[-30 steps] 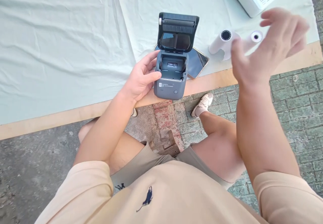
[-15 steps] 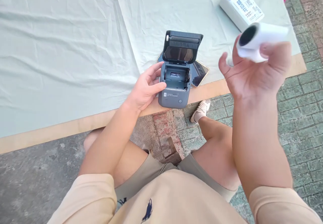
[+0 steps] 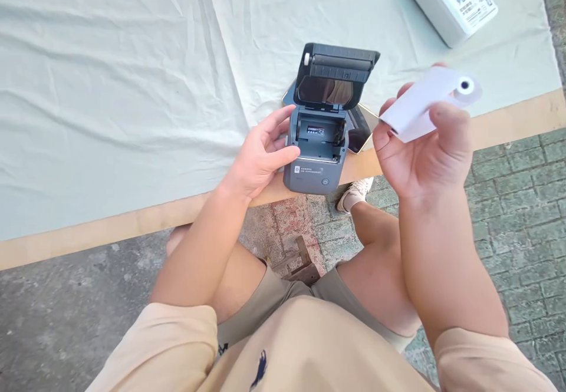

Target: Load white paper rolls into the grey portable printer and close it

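Note:
A small dark grey label printer (image 3: 313, 174) stands at the table's front edge, its lid (image 3: 336, 73) raised and its paper bay showing nothing but a printed sticker. My left hand (image 3: 267, 153) grips the printer's left side, thumb on the front rim of the bay and fingers behind. To the right, raised beside the printer, my right hand (image 3: 427, 150) is closed on a white paper roll (image 3: 424, 103). Part of the paper hangs loose from the roll, and a dark-centred core shows at its right end.
Under and behind the printer lies a phone (image 3: 360, 129) with a dark screen. A white box (image 3: 451, 9) with printed codes stands at the back right. Pale cloth (image 3: 132, 85) covers the table, whose bare wooden edge (image 3: 106, 233) runs in front. A wooden stool (image 3: 300, 262) shows between my legs.
My right hand has come left and lower towards the printer, turning the paper roll. The left hand still grips the printer. The view has shifted a little.

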{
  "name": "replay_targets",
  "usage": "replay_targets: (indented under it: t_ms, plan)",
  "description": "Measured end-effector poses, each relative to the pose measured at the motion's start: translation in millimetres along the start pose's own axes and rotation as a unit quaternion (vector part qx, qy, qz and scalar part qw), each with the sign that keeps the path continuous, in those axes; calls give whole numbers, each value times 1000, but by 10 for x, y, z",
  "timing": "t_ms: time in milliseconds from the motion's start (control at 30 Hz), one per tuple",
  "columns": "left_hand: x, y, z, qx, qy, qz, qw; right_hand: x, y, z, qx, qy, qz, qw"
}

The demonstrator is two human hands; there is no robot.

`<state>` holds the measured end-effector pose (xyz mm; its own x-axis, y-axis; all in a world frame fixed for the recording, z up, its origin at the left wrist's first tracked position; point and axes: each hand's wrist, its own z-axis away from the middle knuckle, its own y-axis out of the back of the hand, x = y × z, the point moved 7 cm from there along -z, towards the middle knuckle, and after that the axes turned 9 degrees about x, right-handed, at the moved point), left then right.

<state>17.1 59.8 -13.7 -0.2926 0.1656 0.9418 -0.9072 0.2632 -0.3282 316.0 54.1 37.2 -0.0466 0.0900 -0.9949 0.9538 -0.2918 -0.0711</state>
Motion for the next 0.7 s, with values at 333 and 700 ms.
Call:
replay_targets:
  t_ms: [333, 700]
  plan:
    - [-4, -48, 55, 5, -2, 5, 1000, -836, -896, 557, -40, 251, 219, 942]
    - [-92, -71, 40, -8, 3, -8, 1000, -708, -1150, 469, -149, 261, 482, 823]
